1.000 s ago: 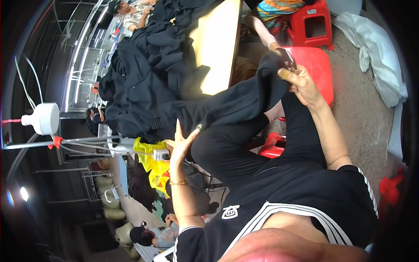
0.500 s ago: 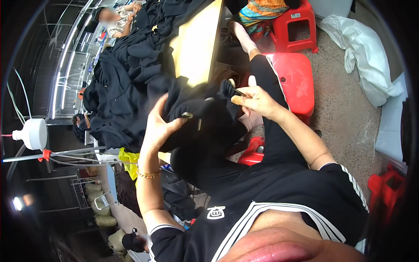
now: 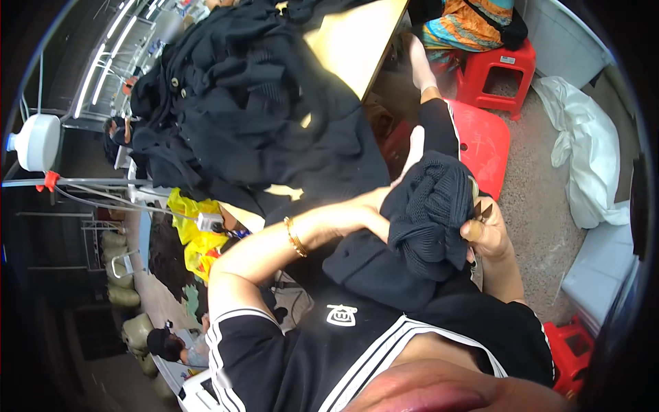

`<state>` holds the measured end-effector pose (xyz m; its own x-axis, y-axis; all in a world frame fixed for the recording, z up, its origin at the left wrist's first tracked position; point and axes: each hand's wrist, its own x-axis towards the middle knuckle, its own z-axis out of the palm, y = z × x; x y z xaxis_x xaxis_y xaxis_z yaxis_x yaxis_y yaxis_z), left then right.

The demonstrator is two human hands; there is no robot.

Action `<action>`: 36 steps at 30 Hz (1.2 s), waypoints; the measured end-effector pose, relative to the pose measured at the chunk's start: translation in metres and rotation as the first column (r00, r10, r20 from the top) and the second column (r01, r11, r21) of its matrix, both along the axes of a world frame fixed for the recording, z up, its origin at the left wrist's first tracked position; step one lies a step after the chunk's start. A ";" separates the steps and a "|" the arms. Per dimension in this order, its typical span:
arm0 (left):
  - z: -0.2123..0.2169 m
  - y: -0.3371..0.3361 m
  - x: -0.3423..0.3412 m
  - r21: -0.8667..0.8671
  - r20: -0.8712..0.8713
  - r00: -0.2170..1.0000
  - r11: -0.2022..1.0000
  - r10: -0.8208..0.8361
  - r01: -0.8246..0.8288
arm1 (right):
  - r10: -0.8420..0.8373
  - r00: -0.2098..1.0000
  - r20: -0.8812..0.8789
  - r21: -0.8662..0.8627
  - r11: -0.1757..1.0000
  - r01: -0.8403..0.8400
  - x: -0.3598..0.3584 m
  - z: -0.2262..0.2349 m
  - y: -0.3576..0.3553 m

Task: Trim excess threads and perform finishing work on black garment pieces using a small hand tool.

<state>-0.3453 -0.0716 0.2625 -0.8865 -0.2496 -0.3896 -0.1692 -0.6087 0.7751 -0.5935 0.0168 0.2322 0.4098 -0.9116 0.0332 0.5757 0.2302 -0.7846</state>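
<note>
A black ribbed-knit garment is bunched up in front of my chest, with a smooth black part hanging below it. My left hand is closed on it from the left; the folds cover most of its fingers. At the garment's right edge, my right hand is closed around small dark thread snips, whose pointed blades stick up between the fingers. The thumb of this hand, with a tan wrap on its tip, lies close against the knit.
A large heap of black garments covers much of the wooden table. Red plastic stools stand to the right, near a white sack. Yellow bags lie at left beneath cables. Another person's patterned clothing shows at the far side.
Both hands have come nearer my body and moved right, bringing the bunched black garment up off the table area. The view has shifted, and my left forearm now reaches across to the right.
</note>
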 end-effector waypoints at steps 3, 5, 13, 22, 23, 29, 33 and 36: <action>0.025 -0.026 0.010 -0.740 0.292 0.956 0.642 0.036 0.202 | -0.129 0.969 -0.211 -0.107 0.988 0.108 0.000 -0.021 -0.013; 0.041 -0.050 0.023 -0.857 0.436 0.866 0.408 0.245 0.316 | -0.200 0.923 -0.328 -0.042 0.979 0.198 0.008 -0.014 -0.026; -0.030 -0.093 0.102 -0.865 0.467 0.675 0.139 0.571 0.482 | -0.175 0.978 -0.111 0.334 0.921 0.202 0.056 -0.138 -0.072; -0.023 -0.075 0.039 -0.859 0.508 0.818 0.234 0.269 0.456 | 0.067 0.995 0.075 0.220 0.972 -0.082 0.063 -0.135 -0.064; -0.019 -0.079 0.043 -0.883 0.469 0.828 0.186 0.307 0.431 | 0.016 0.997 0.078 0.201 0.979 -0.031 0.061 -0.136 -0.065; 0.060 -0.060 0.026 -0.775 0.030 0.934 0.599 0.355 -0.203 | -0.270 0.927 0.261 0.382 0.910 0.158 0.013 -0.176 -0.054; 0.096 -0.026 -0.019 -0.517 -0.258 0.927 0.772 0.271 -0.370 | -0.385 0.915 0.118 0.455 0.840 0.295 -0.040 -0.190 -0.045; 0.075 -0.001 -0.051 -0.186 -0.393 0.903 0.946 0.176 -0.265 | -0.349 0.936 0.042 0.476 0.830 0.289 -0.043 -0.192 -0.039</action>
